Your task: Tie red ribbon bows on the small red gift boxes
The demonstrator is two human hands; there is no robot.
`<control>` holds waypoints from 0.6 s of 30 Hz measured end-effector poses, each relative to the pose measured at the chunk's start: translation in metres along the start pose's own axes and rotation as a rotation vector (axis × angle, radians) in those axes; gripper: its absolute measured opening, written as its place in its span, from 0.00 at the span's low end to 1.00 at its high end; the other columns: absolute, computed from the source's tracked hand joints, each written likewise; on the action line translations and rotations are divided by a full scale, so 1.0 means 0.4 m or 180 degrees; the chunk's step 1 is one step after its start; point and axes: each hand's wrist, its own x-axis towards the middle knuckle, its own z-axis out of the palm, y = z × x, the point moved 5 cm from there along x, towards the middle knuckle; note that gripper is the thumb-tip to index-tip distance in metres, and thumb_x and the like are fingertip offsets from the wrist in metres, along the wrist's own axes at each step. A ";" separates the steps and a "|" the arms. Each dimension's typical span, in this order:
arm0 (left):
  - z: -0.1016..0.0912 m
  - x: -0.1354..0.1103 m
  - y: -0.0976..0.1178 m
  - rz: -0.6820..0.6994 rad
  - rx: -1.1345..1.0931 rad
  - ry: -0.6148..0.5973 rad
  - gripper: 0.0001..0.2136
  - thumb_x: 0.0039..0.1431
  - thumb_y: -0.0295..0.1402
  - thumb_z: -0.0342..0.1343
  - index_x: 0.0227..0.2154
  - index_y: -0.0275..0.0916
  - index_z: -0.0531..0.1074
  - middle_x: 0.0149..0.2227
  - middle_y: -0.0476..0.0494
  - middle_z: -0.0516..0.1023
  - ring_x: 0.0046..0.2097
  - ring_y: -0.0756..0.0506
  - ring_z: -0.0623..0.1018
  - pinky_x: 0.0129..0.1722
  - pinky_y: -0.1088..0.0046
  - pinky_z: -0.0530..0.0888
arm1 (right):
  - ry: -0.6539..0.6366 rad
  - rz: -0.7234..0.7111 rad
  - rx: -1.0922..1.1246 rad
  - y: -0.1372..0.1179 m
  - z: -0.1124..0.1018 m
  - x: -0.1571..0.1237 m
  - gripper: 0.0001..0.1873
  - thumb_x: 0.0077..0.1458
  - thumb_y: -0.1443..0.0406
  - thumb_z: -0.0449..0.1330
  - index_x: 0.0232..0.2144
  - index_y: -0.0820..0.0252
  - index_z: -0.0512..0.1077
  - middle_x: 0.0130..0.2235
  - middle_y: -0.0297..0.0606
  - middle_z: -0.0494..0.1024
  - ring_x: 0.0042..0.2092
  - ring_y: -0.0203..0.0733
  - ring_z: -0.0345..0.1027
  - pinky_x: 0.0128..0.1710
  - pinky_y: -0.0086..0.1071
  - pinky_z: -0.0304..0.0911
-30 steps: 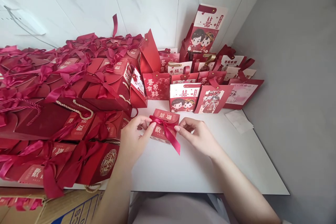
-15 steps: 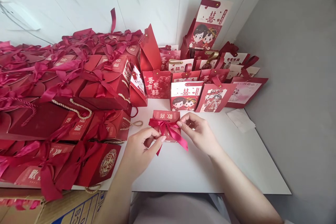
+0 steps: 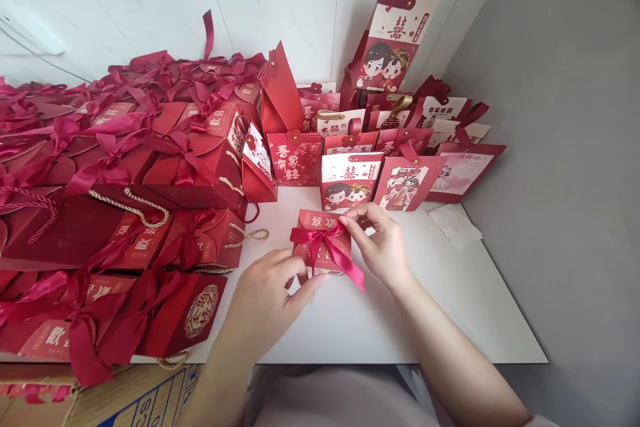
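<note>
Between the left hand (image 3: 265,297) and right hand (image 3: 381,240), a red box (image 3: 334,253) is set on the tabletop (image 3: 450,320). Its bow (image 3: 323,237) is pinched by the right; whether anything is gripped by the left cannot be told. Light, easily dented card and slippery ribbon are suggested; the sides are best held.

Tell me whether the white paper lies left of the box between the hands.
No, the white paper lies to the right of that box.
</note>
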 end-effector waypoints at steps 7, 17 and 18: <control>-0.033 0.071 0.020 0.0368 0.0063 0.1336 0.04 0.64 0.32 0.57 0.39 0.41 0.77 0.40 0.45 0.76 0.44 0.45 0.75 0.49 0.67 0.71 | -0.0127 0.0255 0.0013 0.016 -0.011 0.005 0.13 0.66 0.53 0.57 0.40 0.55 0.71 0.42 0.37 0.76 0.40 0.41 0.70 0.39 0.34 0.65; 0.064 0.118 -0.090 -0.1067 -0.1658 0.0452 0.23 0.56 0.40 0.65 0.55 0.47 0.69 0.58 0.44 0.73 0.60 0.40 0.73 0.58 0.60 0.72 | -0.0849 0.0665 0.0104 -0.001 -0.008 -0.010 0.20 0.62 0.50 0.61 0.27 0.56 0.65 0.26 0.29 0.68 0.29 0.35 0.59 0.31 0.31 0.56; 0.067 0.117 -0.091 -0.1119 -0.1764 0.0390 0.24 0.56 0.40 0.65 0.55 0.47 0.69 0.58 0.44 0.74 0.61 0.40 0.73 0.58 0.61 0.72 | -0.0847 0.0594 0.0087 -0.005 -0.007 -0.011 0.18 0.61 0.52 0.63 0.28 0.57 0.66 0.27 0.29 0.69 0.29 0.35 0.59 0.31 0.31 0.56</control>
